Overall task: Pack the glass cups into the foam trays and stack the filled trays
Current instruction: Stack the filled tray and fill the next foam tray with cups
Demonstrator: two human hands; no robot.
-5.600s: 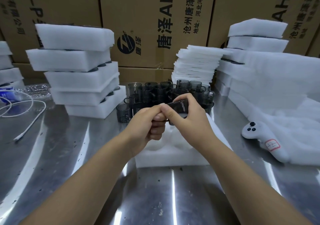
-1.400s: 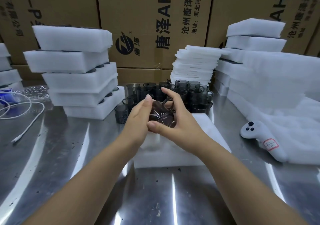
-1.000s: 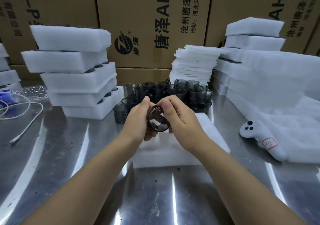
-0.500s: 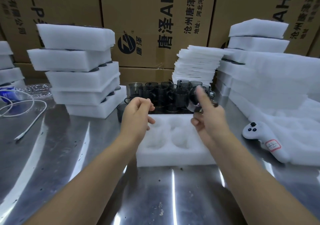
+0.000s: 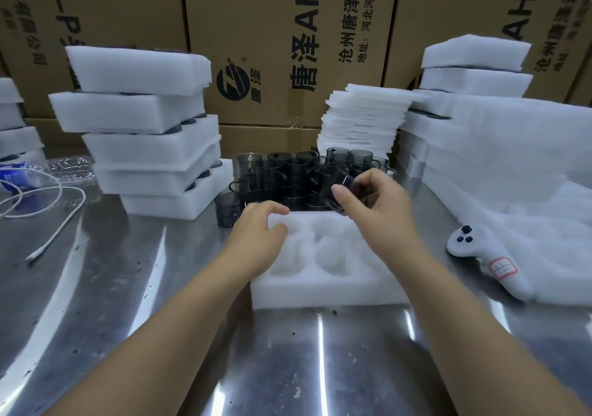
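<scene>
The left hand (image 5: 261, 236) rests on the far-left corner of the foam tray (image 5: 320, 292), its fingers loosely curved and holding nothing. The right hand (image 5: 376, 206) pinches a smoky glass cup (image 5: 349, 183), tilted, above the tray's far edge. A stack of filled trays (image 5: 150, 134) stands at the far left. Loose cups (image 5: 288, 172) crowd just beyond the tray, and a white controller (image 5: 487, 265) lies to the right.
</scene>
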